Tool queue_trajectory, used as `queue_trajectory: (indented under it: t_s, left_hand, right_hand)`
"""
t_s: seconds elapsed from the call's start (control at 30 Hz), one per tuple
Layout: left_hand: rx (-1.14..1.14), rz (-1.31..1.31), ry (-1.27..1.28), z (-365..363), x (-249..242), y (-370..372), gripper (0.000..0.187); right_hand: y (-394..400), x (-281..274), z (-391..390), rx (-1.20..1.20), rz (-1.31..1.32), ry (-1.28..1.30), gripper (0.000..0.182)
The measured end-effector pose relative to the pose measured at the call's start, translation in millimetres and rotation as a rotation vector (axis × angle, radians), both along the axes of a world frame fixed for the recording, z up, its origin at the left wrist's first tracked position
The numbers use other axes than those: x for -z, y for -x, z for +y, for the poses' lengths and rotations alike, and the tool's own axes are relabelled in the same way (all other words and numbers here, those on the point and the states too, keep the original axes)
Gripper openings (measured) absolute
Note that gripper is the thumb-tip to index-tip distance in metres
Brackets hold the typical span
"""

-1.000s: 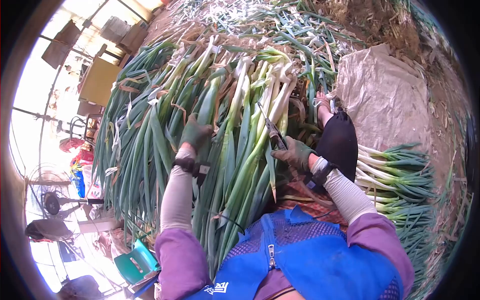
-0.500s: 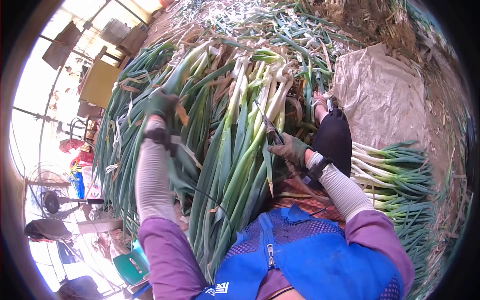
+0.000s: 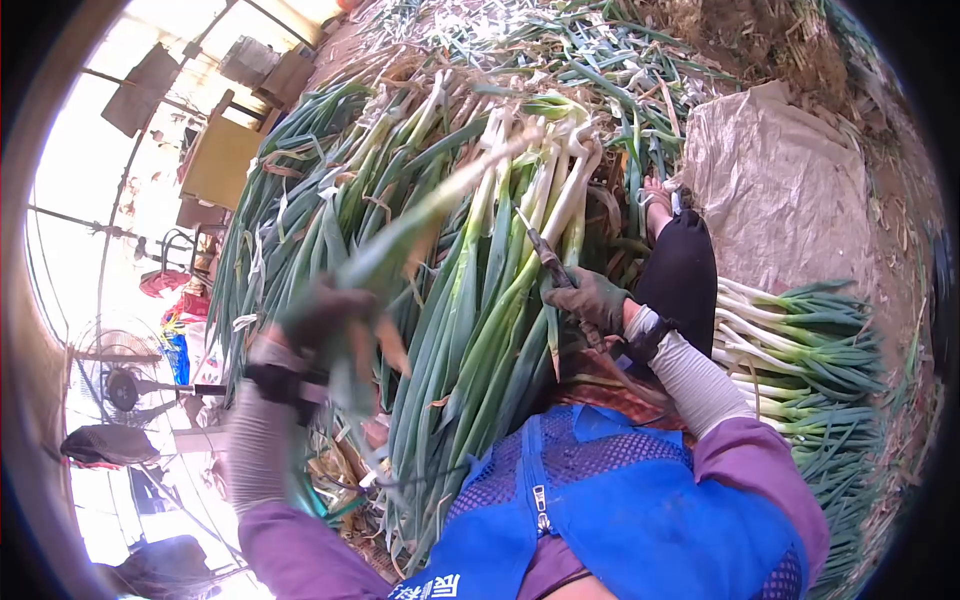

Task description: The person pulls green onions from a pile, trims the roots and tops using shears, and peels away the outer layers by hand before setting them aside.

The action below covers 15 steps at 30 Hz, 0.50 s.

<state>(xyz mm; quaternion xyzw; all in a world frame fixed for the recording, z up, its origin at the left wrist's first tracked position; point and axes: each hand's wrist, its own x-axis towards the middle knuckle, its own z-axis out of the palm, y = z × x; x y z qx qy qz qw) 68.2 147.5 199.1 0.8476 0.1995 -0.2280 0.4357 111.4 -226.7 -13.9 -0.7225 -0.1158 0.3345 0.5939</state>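
A big heap of green onions (image 3: pixel 400 190) lies in front of me, white stalks at the far end. My left hand (image 3: pixel 325 315), gloved and blurred by motion, grips one green onion (image 3: pixel 440 195) and holds it lifted above the heap, at the lower left. My right hand (image 3: pixel 592 298), also gloved, holds a small knife (image 3: pixel 545 255) with its blade pointing up along the white stalks near the heap's right side. My knee in black (image 3: pixel 680 275) is just right of that hand.
A pale woven sack (image 3: pixel 775 185) lies on the ground at the right. A separate pile of trimmed green onions (image 3: pixel 800 345) lies beside my right arm. Leaf scraps cover the ground at the back. A fan (image 3: pixel 125 390) and stacked crates (image 3: pixel 215 160) stand at the left.
My left hand took hold of one onion in the heap, swung left and up, then pulled back toward me with it. The right hand with the knife barely moved.
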Motion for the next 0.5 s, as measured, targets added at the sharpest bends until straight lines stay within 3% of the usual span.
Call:
queue_trajectory:
  t_s: [0.07, 0.13, 0.33, 0.5]
  left_hand:
    - [0.078, 0.13, -0.105, -54, 31, 18, 0.043]
    - [0.163, 0.009, 0.052, -47, 109, 23, 0.046]
    - [0.158, -0.241, -0.022, -83, 156, -30, 0.053]
    - [0.167, -0.156, -0.068, -81, 164, -42, 0.056]
  right_hand:
    - [10, 2, -2, 0.028, 0.015, -0.005, 0.049]
    - [22, 7, -4, 0.079, 0.02, 0.003, 0.051]
    - [68, -57, -4, -0.147, -0.118, 0.328, 0.062]
    - [63, -58, -8, 0.074, -0.033, 0.257, 0.061]
